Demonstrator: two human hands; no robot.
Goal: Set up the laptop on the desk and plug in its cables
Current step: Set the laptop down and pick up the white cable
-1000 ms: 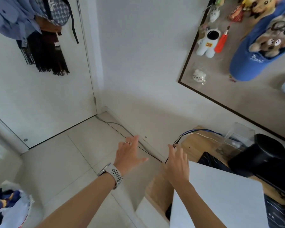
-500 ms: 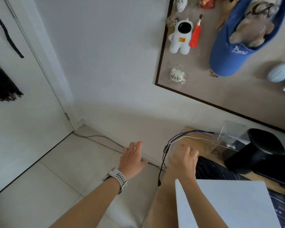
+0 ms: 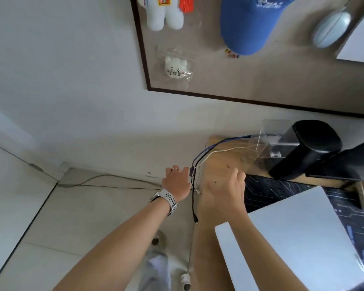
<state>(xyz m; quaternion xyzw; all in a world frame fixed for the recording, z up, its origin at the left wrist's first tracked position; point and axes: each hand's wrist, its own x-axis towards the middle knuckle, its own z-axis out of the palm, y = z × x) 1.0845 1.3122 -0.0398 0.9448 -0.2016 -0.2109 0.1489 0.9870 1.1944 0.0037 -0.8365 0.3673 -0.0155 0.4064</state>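
Note:
A closed white laptop (image 3: pixel 292 238) lies on a dark patterned desk mat (image 3: pixel 282 190) on the wooden desk (image 3: pixel 221 164). A bundle of cables (image 3: pixel 194 173), blue, black and white, hangs over the desk's left edge, with a black plug end (image 3: pixel 195 218) dangling. My left hand (image 3: pixel 176 183), wearing a ring and a watch, reaches beside the cables with fingers relaxed. My right hand (image 3: pixel 223 190) hovers over the desk's left corner, fingers spread, just right of the cables. Neither hand holds anything.
A black cylindrical stand (image 3: pixel 309 148) and a clear plastic box (image 3: pixel 269 139) sit at the desk's back. A pinboard (image 3: pixel 261 76) with plush toys and a blue cap hangs on the wall. A thin cable (image 3: pixel 105 179) runs along the floor by the wall.
The view has swung right and down toward the desk. Both hands moved closer to the hanging cables; the left hand is now right beside them.

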